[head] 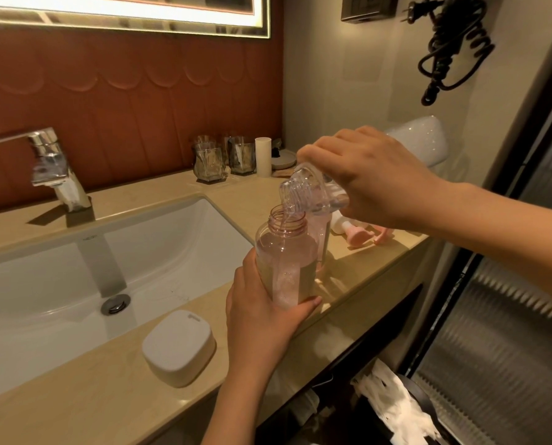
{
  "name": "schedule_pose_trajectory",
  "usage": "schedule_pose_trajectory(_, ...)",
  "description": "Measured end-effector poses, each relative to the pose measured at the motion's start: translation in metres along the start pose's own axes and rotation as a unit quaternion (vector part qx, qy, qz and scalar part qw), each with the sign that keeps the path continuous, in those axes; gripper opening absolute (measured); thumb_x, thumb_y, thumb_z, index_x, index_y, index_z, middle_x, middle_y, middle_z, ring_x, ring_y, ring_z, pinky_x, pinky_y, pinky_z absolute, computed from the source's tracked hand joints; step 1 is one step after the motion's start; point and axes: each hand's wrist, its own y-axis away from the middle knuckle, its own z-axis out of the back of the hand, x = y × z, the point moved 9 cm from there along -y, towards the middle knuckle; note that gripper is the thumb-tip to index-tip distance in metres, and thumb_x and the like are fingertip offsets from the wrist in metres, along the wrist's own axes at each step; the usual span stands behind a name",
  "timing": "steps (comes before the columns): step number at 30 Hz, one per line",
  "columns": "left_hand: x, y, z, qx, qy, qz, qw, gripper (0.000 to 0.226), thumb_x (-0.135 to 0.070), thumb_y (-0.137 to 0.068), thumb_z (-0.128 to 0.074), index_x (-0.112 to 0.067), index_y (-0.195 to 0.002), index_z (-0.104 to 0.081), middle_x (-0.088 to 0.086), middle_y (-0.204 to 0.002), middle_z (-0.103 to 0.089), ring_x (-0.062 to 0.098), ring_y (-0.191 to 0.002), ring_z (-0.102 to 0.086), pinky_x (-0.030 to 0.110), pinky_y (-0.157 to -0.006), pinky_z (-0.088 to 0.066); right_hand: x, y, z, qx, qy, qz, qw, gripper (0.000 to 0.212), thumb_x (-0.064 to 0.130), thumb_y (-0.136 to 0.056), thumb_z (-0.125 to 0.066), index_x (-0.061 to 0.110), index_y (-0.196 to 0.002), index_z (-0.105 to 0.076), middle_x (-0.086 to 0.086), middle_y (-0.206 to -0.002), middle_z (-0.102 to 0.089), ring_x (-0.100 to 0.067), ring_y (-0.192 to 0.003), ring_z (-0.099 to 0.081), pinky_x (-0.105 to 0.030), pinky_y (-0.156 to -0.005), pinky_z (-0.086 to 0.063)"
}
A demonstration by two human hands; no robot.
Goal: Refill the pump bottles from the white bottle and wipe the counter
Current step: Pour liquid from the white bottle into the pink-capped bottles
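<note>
- Head view: the right hand [374, 184] curls round a clear bottle [306, 187], gripping its body from above. The bottle is tipped, with its mouth pointing down toward 8 o'clock.
- A thin stream runs from that mouth into the open neck of a pink bottle [285, 252] just below it.
- The left hand [261, 322] wraps round the pink bottle's lower part, with one fingertip showing on the right side. The hand hides the base, so I cannot tell whether the bottle rests on the counter [91, 396] or is lifted off it.
- A second bottle [322, 232], also pink and uncapped, stands just behind the first at 1 o'clock. I cannot tell whether the two touch.
- Two pink pump heads [355, 236] lie on the counter at 3 o'clock from the pink bottle's neck, under the right wrist.
- A white soap box [178, 345] sits at 8 o'clock from the left hand, on the counter's front strip.
- The sink [171, 252] lies at 9 o'clock, and a chrome faucet [56, 168] stands behind it at 10 o'clock.
- Glasses [210, 162] and a white cylinder [263, 155] stand at 12 o'clock at the back of the counter.
- A coiled black cord [454, 43] hangs on the wall at 1 o'clock.
- A bin [424, 393] with a white liner sits below the counter at 5 o'clock.
</note>
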Motion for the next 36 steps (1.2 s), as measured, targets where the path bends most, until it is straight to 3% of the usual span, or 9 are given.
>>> schedule_pose_trajectory(36, 0.0005, -0.0003, -0.0007, 0.002, -0.002, -0.003, 1.0, 0.109, -0.057, -0.052, -0.083, -0.031, -0.141, -0.027, -0.012, -0.133, -0.042, 0.009, -0.122, -0.041, 0.041, -0.103, -0.042, 0.0038, -0.0026, 0.0019, 0.003, 0.013, 0.025, 1.0, 0.06, -0.011, -0.066, -0.061, 0.009, -0.121, -0.05, -0.013, -0.098, -0.061, -0.032, -0.08, -0.055, -0.043, -0.069, -0.047)
